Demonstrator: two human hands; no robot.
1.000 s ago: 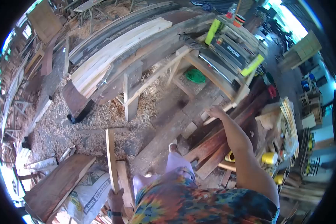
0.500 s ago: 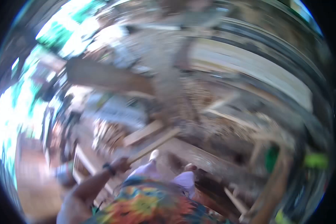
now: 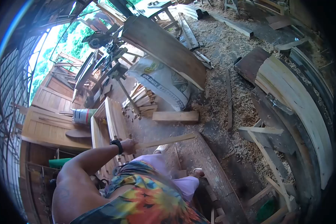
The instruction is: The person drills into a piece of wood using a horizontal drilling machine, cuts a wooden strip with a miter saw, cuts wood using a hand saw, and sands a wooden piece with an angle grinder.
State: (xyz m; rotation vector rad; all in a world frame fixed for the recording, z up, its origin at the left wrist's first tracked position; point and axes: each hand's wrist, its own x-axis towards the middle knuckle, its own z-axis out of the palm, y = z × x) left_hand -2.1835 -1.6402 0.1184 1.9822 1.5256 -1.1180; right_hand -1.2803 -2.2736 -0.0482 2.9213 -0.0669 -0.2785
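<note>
My left hand (image 3: 129, 146), with a black band on its wrist, is closed around one end of a narrow wooden strip (image 3: 168, 140). The strip points away to the right, its far end over the edge of a long rough plank (image 3: 216, 168) on the floor. Beside this hand stands a pale wooden frame (image 3: 110, 119), partly hidden by my forearm. My right hand is out of sight. Both my feet show below, one (image 3: 198, 173) beside the long plank.
A short wood block (image 3: 175, 116) lies ahead, near a printed white sack (image 3: 162, 80) and a large upright board (image 3: 164, 48). Wood shavings (image 3: 239, 112) cover the floor. Thick slabs (image 3: 291, 89) stand at right, and panelled doors (image 3: 48, 125) lean at left.
The view has turned to the right and sharpened from a blur. My left hand still holds the wooden strip, which now lies flatter across the view.
</note>
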